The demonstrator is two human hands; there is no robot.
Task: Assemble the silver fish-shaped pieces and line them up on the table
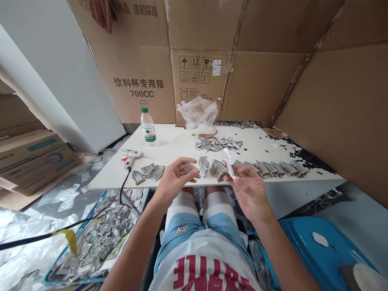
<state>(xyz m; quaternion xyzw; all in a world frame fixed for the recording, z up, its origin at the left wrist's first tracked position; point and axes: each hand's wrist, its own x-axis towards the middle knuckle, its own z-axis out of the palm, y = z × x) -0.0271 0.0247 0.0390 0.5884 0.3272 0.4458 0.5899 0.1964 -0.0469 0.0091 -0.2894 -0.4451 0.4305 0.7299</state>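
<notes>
My left hand (178,176) hovers over the table's front edge, fingers curved and apart, with nothing visible in it. Close to its fingertips stands a short row of silver pointed pieces (203,165). My right hand (250,186) pinches a white piece with a bumpy edge (229,162), held upright; its exact kind I cannot make out. Just left of that hand, partly behind the white piece, is a tight stack of similar pieces (217,169). A longer row of silver pieces (281,168) runs to the right, partly covered by my right fingers.
On the white table (172,141) are a glue gun (132,158), a plastic bottle (148,125), a clear bag (198,115), a loose pile (218,143) and black bits (306,157). Cardboard (200,36) walls the back. A blue-rimmed tray (50,275) stands lower left, a blue lid (315,234) lower right.
</notes>
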